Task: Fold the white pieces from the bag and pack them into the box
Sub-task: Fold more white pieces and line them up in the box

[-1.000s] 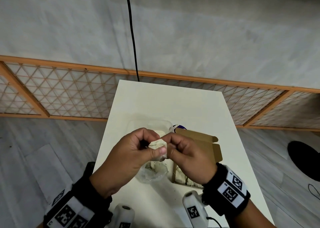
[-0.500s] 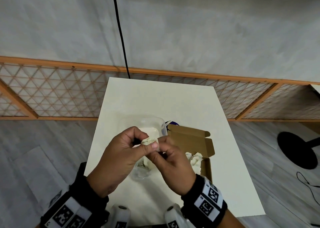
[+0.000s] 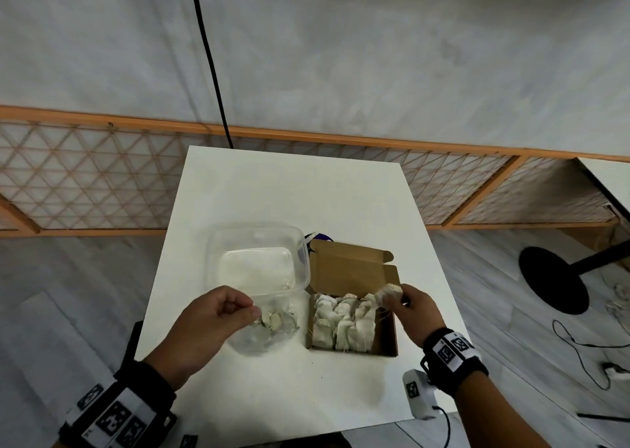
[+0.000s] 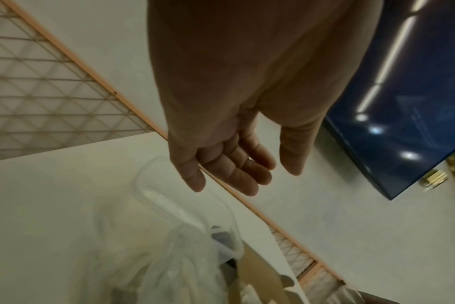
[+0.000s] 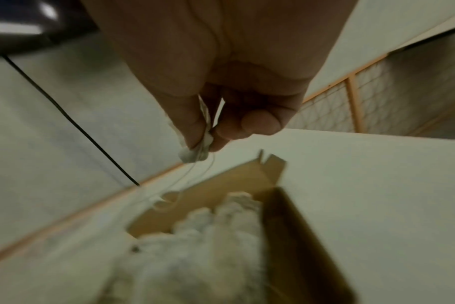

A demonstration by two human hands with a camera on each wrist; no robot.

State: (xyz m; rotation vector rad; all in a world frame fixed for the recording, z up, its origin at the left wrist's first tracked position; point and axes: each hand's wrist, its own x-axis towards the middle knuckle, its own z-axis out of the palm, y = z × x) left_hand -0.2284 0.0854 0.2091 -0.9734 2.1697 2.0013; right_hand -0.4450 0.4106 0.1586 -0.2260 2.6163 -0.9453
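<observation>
right hand point(image 3: 414, 306) pinched a small folded white piece point(image 3: 387, 291) between thumb and fingertips; i held it above the far right corner of the open brown cardboard box point(image 3: 385, 340), loose threads trailing from the piece toward the box. in the right wrist view the same piece point(image 5: 195, 153) sat squeezed between the thumb and forefinger. rows of folded white pieces point(image 3: 342, 323) already filled most of the box, packed side by side. my left hand point(image 3: 213, 321) hovered over the crumpled clear plastic bag point(image 3: 264, 333), which lay just left of the box with a few pieces inside; in the left wrist view its fingers point(image 4: 237, 166) hung loosely curled and held nothing. a clear plastic container point(image 3: 259, 260) stood behind the bag on the white table point(image 3: 289, 188).
</observation>
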